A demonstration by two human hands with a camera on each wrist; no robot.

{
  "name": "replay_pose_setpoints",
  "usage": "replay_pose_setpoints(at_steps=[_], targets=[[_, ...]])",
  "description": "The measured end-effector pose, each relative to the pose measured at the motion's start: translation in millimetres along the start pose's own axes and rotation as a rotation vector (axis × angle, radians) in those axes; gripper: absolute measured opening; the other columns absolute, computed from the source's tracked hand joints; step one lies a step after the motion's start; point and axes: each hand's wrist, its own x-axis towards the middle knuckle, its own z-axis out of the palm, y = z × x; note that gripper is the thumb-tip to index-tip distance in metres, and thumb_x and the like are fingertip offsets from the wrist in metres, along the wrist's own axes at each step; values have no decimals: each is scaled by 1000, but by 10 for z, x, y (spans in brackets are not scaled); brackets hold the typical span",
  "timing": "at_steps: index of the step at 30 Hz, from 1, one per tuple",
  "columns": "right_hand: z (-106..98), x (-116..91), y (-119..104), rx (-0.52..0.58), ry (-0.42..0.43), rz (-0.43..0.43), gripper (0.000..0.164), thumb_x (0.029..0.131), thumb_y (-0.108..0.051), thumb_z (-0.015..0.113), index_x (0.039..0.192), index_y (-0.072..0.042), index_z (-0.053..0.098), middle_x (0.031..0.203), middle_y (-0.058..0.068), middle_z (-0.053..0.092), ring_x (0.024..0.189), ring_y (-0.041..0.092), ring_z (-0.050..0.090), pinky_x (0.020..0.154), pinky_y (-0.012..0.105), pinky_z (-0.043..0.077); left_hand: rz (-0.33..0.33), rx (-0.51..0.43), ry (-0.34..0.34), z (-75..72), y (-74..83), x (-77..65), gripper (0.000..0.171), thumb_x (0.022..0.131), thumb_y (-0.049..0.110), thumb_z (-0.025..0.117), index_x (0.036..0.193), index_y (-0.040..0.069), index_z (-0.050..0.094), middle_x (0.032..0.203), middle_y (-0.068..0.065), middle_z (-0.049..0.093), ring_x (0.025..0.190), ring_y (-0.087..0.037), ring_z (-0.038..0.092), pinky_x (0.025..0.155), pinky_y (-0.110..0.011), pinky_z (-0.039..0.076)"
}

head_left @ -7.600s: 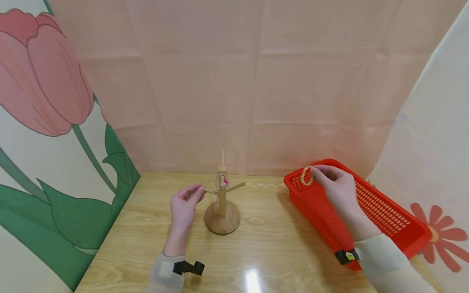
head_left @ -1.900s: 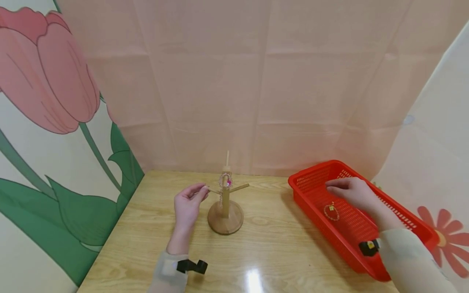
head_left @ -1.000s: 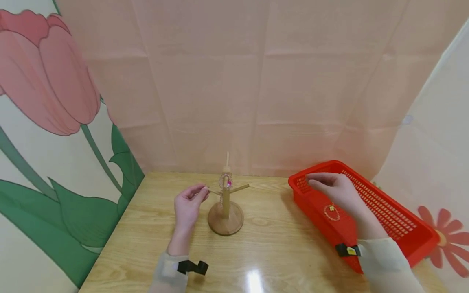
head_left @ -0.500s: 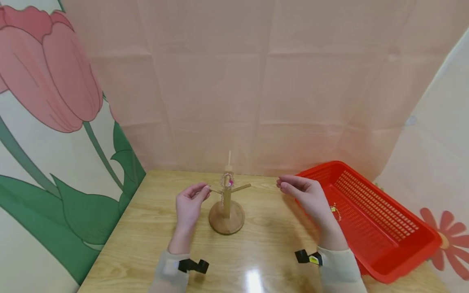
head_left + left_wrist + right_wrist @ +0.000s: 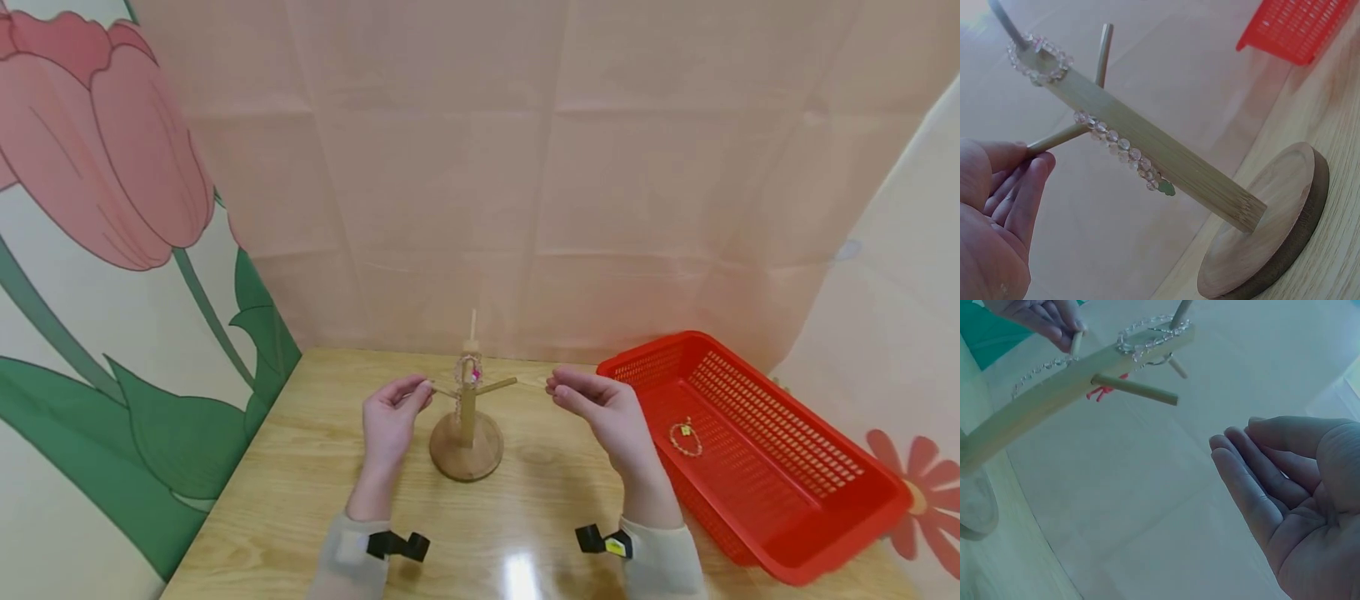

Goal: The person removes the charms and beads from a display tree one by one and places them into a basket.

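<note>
A wooden bracelet stand (image 5: 467, 417) with a round base is upright on the table. My left hand (image 5: 388, 421) pinches the end of its left peg between thumb and fingers. From that peg hangs a clear pinkish bead bracelet (image 5: 1124, 145) with a green charm. Another beaded bracelet (image 5: 1015, 62) loops round the top of the post; a pink-red charm shows near it. Just right of the stand, my right hand (image 5: 607, 417) hovers with loosely bent fingers, nothing seen in them. Its fingertips are apart from the bare right peg (image 5: 1141, 390).
A red plastic basket (image 5: 780, 429) stands at the right of the wooden table (image 5: 525, 492). Inside it lies a beaded bracelet (image 5: 686, 431) with a yellow charm. A pinkish cloth (image 5: 450, 167) hangs behind the table.
Earlier my right hand held a bracelet above the basket; one with a yellow charm now lies inside. The right hand has moved left toward the stand. My left hand stays at the peg.
</note>
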Motion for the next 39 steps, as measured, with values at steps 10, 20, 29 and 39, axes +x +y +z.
replay_pose_setpoints(at_steps=[10,20,29,39], targets=[[138,-29,94,47,-8,21,36,101,-15,77,132,3,72,127,25,73,110,22,76,100,28,61,-1,-6,4,9,-2,12,18,93,-11,77,109,-20,72,97,-24,78,81,-14,78,79,-30,69],[164,-83,56,39,-14,51,38,100,-20,80,133,-3,74,126,17,76,114,27,75,101,29,61,4,-9,3,6,-1,1,22,93,-12,76,110,-24,68,97,-24,78,81,-14,78,79,-30,69],[183,-105,47,47,-19,52,37,100,-19,80,132,-3,74,126,16,76,112,23,76,101,30,62,-20,-29,7,7,-6,6,24,93,-13,76,112,-24,68,98,-20,79,81,-13,78,80,-30,69],[181,-131,-30,34,-3,42,35,101,-16,78,132,0,73,127,20,75,111,22,76,100,29,62,-26,-24,12,22,18,-1,23,92,-13,77,112,-23,69,101,-22,79,82,-14,78,81,-30,69]])
